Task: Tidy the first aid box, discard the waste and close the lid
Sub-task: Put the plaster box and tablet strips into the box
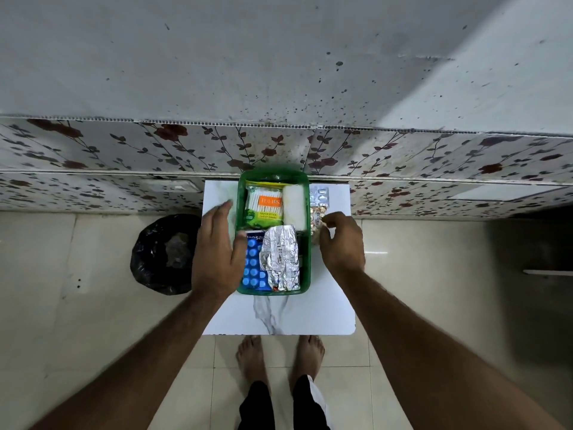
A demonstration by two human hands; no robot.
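A green first aid box (pixel 305 259) stands open on a small white table (pixel 325 305). Inside lie a cotton swab pack (pixel 265 207), a white gauze roll (pixel 294 206), a blue blister strip (pixel 252 271) and a crumpled silver foil strip (pixel 280 259). My left hand (pixel 217 252) hovers flat with fingers spread over the box's left edge, holding nothing. My right hand (pixel 341 240) is to the right of the box, fingers curled onto a gold tablet strip (pixel 317 218) lying on the table. A silver tablet strip (pixel 320 195) lies just beyond it. The lid is hard to make out at the box's far end.
A bin lined with a black bag (pixel 161 252) stands on the floor left of the table. A wall with floral tiles (pixel 124 150) runs right behind the table. My bare feet (pixel 279 355) stand on the tiled floor at the table's near edge.
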